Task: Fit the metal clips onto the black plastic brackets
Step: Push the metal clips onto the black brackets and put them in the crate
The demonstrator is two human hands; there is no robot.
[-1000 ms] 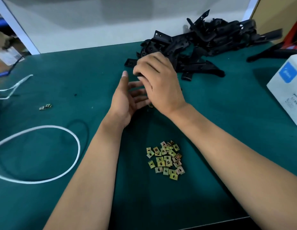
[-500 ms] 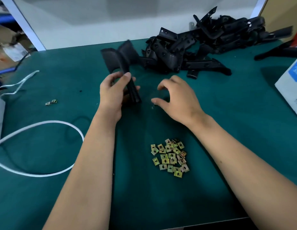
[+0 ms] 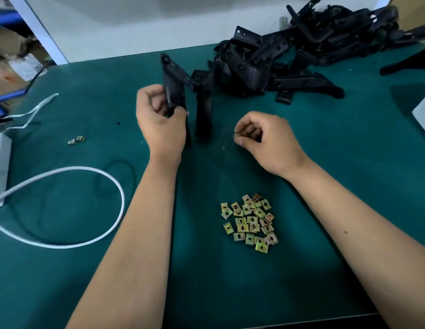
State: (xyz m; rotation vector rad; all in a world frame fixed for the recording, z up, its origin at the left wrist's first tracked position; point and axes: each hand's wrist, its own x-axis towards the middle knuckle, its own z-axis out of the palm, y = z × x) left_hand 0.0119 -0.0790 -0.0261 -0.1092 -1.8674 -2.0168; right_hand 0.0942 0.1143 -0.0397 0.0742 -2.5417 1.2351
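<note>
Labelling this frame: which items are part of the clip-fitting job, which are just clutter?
Job: left hand gripping bracket; right hand pinching clip; clip pile; bracket heap.
Clutter: white cable; white box; two stray clips.

white cable [image 3: 88, 243] looped left | green mat [image 3: 301, 269] | white box [image 3: 424, 119] right edge

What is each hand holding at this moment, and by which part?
The left hand grips a black bracket round its lower part. The right hand pinches a small metal clip at the fingertips; which part cannot be told.
</note>
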